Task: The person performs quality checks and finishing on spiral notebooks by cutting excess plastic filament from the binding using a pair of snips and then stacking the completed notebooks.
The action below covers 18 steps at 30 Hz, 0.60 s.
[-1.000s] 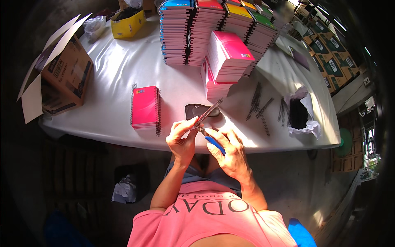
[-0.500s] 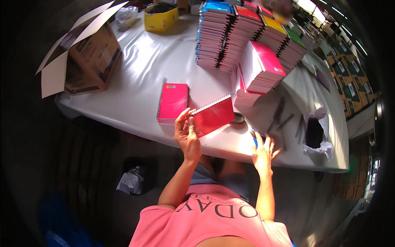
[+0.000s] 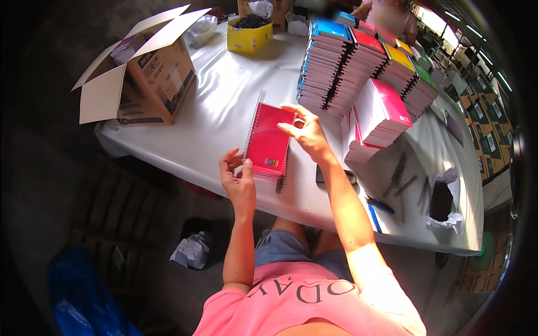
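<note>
A red-pink spiral notebook (image 3: 268, 140) lies on top of a small stack of like notebooks near the table's front edge, its wire coil along the left side. My left hand (image 3: 240, 179) is at its lower left corner, thumb on the coil edge and fingers curled beside it. Over its upper right side, my right hand (image 3: 311, 134) has thumb and index finger closed on the corner. Blue-handled pliers (image 3: 382, 205) lie on the table, right of my right forearm. A dark rounded object (image 3: 351, 177) is partly hidden behind that forearm.
Tall stacks of blue, red, yellow and green notebooks (image 3: 364, 61) stand at the back right, with pink ones (image 3: 386, 109) in front. Loose wire coils (image 3: 399, 176) lie on the right. An open carton (image 3: 162, 84) and a yellow box (image 3: 249, 39) stand left. Another person (image 3: 412, 25) is behind the stacks.
The notebook has moved left from mid-air onto the small stack. My right hand has left the blue-handled pliers and come across to the notebook. The view has shifted slightly.
</note>
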Motion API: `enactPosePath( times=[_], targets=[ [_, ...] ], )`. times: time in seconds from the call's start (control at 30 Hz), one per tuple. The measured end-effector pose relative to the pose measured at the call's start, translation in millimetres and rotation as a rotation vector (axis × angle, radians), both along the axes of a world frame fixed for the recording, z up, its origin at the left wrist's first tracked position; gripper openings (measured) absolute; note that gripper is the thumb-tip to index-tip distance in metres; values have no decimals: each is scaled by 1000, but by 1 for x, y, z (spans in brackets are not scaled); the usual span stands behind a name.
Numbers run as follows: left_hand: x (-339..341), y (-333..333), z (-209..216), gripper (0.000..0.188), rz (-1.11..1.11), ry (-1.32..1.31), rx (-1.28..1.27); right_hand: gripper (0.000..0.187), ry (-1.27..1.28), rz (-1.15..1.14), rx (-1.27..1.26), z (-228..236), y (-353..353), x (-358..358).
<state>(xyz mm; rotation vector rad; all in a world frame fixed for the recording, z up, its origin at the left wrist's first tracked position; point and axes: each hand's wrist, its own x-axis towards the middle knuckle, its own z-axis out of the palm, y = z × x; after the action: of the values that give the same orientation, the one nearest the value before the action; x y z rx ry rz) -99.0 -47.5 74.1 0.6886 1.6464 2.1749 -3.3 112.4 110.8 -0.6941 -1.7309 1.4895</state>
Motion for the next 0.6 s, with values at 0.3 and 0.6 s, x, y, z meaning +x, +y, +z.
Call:
enactPosePath(
  times=[0.3,0.6],
  targets=[
    [-12,0,-48,33,-2,373,-256,47,-497,-284,575,-14,-6,-1],
    [4,-13,-18,26,258,509,-134,52,-770,-934,401,71,94,225]
  ],
)
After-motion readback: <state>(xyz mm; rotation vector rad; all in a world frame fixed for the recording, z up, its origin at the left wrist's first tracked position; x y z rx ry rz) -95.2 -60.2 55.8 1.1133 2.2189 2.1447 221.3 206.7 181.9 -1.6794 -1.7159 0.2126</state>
